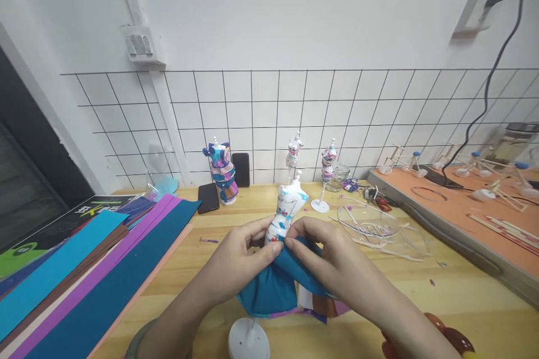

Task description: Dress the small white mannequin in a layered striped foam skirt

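Note:
A small white dress form [290, 202], marked with coloured patches, leans over the middle of the table in front of me. My left hand [248, 255] is closed around its waist, the thumb pressing the top of a teal cloth skirt [269, 289]. On the other side, my right hand [322, 252] pinches the upper edge of the teal cloth between thumb and fingers, close against the waist. Purple, white and brown pieces show beneath the skirt's hem. The form's round white base [248, 341] juts out below, toward me. The fingers behind the waist are partly hidden.
Long coloured strips [138, 280] lie at the left. A dressed form [223, 171] and two phones are at the back, with two more forms [328, 162] farther right. Tangled clear cord [391, 235] lies right of my hands, beside an orange-topped board [463, 207].

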A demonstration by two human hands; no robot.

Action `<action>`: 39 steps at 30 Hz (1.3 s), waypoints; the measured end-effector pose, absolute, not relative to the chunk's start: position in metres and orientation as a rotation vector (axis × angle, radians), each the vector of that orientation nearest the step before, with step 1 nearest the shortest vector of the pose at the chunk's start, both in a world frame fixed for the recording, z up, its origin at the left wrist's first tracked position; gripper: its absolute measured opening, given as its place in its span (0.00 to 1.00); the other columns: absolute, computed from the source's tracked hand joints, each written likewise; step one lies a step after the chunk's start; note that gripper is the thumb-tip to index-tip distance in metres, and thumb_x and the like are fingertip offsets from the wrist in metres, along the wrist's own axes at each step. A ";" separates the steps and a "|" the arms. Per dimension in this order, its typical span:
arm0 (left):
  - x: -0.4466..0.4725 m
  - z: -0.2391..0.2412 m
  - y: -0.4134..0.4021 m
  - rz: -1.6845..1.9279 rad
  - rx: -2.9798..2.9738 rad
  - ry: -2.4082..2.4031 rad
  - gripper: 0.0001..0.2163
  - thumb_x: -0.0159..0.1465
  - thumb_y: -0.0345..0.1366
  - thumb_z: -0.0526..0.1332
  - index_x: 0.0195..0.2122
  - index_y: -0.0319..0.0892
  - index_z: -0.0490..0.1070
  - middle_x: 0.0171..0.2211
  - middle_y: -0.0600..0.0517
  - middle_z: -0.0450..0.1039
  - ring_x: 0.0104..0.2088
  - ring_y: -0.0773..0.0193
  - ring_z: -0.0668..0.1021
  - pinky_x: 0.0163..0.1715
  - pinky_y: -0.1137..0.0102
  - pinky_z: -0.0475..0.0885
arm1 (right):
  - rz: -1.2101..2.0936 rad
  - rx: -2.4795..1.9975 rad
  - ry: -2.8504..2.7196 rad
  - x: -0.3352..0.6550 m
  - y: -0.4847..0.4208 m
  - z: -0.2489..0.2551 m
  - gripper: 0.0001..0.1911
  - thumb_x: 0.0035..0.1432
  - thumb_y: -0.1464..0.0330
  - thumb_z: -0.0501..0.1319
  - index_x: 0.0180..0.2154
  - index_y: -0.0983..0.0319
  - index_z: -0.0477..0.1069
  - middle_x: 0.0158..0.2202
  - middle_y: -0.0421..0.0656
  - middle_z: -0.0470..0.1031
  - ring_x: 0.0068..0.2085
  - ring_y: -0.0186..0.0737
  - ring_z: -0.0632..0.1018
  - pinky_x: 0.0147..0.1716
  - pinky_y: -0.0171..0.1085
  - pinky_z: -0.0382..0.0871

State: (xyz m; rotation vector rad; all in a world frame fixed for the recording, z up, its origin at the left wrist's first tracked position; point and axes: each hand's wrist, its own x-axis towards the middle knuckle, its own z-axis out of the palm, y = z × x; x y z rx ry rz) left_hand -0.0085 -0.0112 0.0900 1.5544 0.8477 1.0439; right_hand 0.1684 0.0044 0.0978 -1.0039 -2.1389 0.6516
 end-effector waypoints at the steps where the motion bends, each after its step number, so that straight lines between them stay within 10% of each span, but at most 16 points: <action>1: -0.008 0.090 -0.011 1.047 1.568 0.869 0.20 0.61 0.35 0.58 0.55 0.46 0.63 0.49 0.50 0.72 0.49 0.56 0.73 0.48 0.66 0.68 | 0.644 -1.002 -2.143 0.168 0.004 0.098 0.05 0.58 0.72 0.54 0.30 0.61 0.67 0.29 0.39 0.74 0.30 0.35 0.73 0.29 0.33 0.64; 22: -0.013 0.082 0.000 1.195 1.274 1.056 0.19 0.56 0.41 0.63 0.47 0.39 0.66 0.34 0.48 0.78 0.35 0.60 0.77 0.35 0.69 0.69 | 0.225 -0.860 -2.216 0.165 -0.006 0.099 0.09 0.58 0.61 0.57 0.35 0.60 0.69 0.34 0.44 0.69 0.36 0.40 0.70 0.34 0.39 0.66; 39: -0.024 0.090 0.001 1.281 1.170 1.061 0.18 0.55 0.40 0.64 0.43 0.36 0.70 0.29 0.49 0.77 0.29 0.63 0.76 0.30 0.72 0.68 | -0.183 -0.481 -2.351 0.148 -0.008 0.082 0.08 0.60 0.73 0.54 0.41 0.65 0.69 0.33 0.47 0.71 0.30 0.39 0.66 0.28 0.39 0.59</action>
